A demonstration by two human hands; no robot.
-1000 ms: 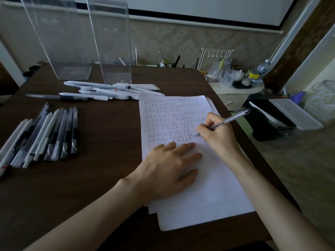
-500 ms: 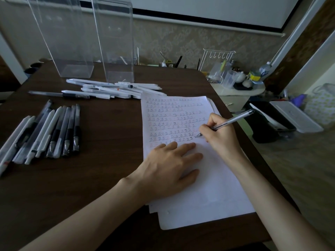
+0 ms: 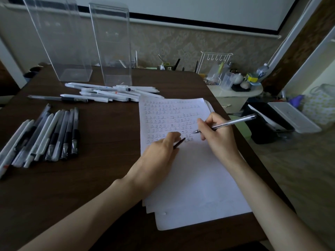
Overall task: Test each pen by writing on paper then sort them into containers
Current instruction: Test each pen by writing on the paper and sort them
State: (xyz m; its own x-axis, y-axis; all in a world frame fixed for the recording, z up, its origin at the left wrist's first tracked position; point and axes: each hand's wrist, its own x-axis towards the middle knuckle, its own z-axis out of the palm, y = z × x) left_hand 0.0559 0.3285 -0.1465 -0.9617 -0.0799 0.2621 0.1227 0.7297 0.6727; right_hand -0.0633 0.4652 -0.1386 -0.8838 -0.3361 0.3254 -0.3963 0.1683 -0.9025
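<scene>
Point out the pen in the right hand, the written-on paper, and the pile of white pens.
Pen point(image 3: 235, 121): head view, clear barrel.
Paper point(image 3: 195, 178): head view, blank lower part.
Pile of white pens point(image 3: 112, 93): head view, middle pen.

Worktop point(image 3: 101, 178): dark wood grain, rounded far-right corner.
Behind worktop: patterned wallpaper point(image 3: 163, 46); above it a white screen point(image 3: 199, 9) with black border.
Right of the worktop's far corner: low pale stand point(image 3: 253, 90). On it a white wire rack point(image 3: 215, 58) with hooks, clear cup point(image 3: 226, 80), white teapot point(image 3: 237, 78), water bottle point(image 3: 262, 70). Other small items there are too cluttered to tell apart.
On the floor right of worktop: black box point(image 3: 266, 133), white tray point(image 3: 293, 118) just beside it, patterned bag point(image 3: 320, 105) further right.
</scene>
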